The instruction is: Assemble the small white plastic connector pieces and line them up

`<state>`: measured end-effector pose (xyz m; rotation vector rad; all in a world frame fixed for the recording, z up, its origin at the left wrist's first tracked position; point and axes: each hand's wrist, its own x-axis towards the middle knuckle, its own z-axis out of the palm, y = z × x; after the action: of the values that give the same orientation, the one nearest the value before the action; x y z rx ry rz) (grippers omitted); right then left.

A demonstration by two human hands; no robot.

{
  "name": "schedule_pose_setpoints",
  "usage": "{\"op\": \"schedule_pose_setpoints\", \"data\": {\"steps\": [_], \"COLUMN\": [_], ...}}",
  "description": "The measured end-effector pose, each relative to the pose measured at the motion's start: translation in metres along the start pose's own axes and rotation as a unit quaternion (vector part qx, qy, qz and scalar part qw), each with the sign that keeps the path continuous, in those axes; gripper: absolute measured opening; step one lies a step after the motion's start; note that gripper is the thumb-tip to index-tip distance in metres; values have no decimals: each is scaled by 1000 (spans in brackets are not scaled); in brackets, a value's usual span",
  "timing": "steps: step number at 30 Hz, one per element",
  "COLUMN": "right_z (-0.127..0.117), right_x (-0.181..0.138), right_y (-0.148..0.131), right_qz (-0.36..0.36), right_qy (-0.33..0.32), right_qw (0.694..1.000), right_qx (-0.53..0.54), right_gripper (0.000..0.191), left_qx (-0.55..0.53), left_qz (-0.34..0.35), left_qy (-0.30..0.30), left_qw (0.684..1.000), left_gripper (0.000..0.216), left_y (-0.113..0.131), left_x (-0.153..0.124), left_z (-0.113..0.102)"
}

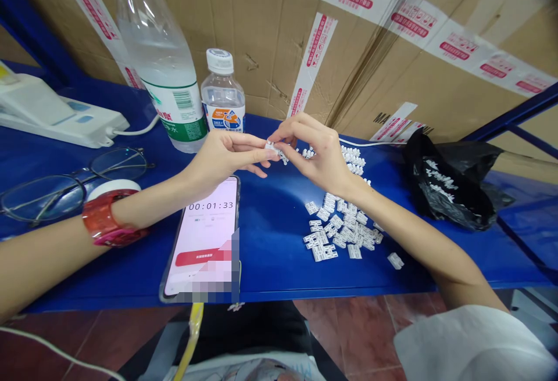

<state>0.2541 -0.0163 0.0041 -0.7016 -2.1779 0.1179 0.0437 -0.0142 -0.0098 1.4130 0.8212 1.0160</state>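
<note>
My left hand and my right hand meet above the blue shelf, both pinching the same small white plastic piece between fingertips. A pile of several similar small white plastic pieces lies on the shelf under my right forearm, with more behind my right hand. A red wristband is on my left wrist. A phone showing a timer at 00:01:33 lies below my left hand.
Two water bottles, a large one and a small one, stand at the back. Eyeglasses and a white power strip lie at left. A black plastic bag sits at right. Taped cardboard boxes form the back wall.
</note>
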Motion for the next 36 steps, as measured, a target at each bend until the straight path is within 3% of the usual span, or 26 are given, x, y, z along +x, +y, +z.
{"op": "schedule_pose_setpoints", "data": {"steps": [8,18,28,32,36], "right_z": [-2,7,11,0,-14], "right_x": [-1,-7,-9,-4,0], "right_y": [-2,-3,4,19,39], "right_qz": [24,-15,-56,-17,36], "right_qy": [-28,-16,-4,-90,-219], "right_qw": [999,987,989,991,965], "right_qx": [-11,-159,-134,-96,-140], "right_gripper": [19,21,18,23,16], "left_qx": [-13,-41,-44,-59,-48], "left_qz": [1,-27,-31,-24,-14], "left_qy": [32,24,12,47,75], "left_qw": [999,999,998,997,996], "left_gripper": [27,27,20,18,19], "left_y": [0,0,1,5,7], "left_x": [1,1,-1,2,5], "left_z": [-1,-1,2,-1,-4]}}
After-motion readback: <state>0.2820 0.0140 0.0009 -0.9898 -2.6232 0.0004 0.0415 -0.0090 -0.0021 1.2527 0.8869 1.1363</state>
